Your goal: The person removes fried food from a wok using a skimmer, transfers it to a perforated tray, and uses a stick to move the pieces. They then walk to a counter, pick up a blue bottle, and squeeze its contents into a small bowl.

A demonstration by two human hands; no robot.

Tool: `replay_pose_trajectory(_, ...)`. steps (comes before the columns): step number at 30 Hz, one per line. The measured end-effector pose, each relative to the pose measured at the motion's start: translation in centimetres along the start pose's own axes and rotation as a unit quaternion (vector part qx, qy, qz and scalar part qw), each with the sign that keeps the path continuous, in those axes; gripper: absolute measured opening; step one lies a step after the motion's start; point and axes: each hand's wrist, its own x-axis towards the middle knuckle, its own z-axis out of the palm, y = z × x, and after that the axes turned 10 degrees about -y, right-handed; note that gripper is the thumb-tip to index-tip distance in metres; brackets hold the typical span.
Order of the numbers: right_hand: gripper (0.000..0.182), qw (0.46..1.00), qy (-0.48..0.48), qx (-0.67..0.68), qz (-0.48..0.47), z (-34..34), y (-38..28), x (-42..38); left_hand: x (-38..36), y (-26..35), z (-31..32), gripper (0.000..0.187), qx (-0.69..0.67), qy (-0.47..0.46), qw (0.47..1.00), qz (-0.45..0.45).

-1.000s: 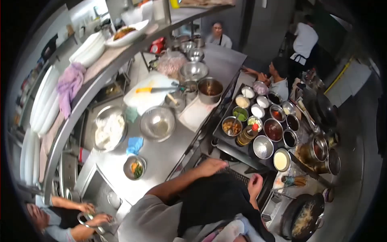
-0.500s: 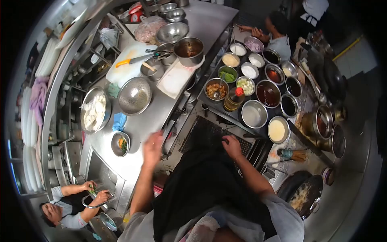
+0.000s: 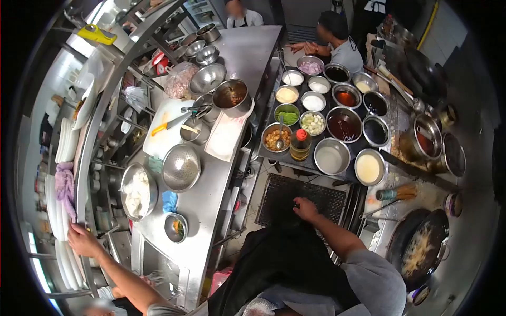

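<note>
My left hand reaches out to the shelf at the left, fingers stretched toward the stacked white plates. Just above it a purple cloth hangs over the shelf edge. In front of my apron, over the dark floor mat, hovers my right hand. Its fingers are curled in, and I cannot tell what, if anything, is inside them. Closest to that hand on the counter are a metal bowl of pale liquid and an oil bottle with a red cap.
A steel table carries a bowl of white pieces, a perforated bowl and a yellow-handled knife. Several sauce and ingredient bowls crowd the right counter. A wok with food stands lower right. Other people work nearby.
My left hand has swung from above the steel table's edge out left to the plate shelf. The view has shifted, and the right hand stays in front of my body.
</note>
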Motion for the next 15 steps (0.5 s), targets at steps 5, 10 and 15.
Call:
replay_pose_trajectory(5,0.041,0.997,0.067,0.025,-0.013,2.7,-2.2,1.9,0.6,-1.1,3.6,0.027,0.103,0.103,0.989,-0.026)
replay_pose_trajectory(10,0.042,0.992,0.096,0.077,-0.010,8.8,-4.0,4.2,0.5,-1.4,3.5,0.028,0.103,0.139,0.984,0.046)
replay_pose_trajectory(15,0.050,0.989,0.074,0.127,-0.016,15.6,-3.9,6.2,0.8,-2.7,3.9,0.031,0.124,0.114,0.984,0.052)
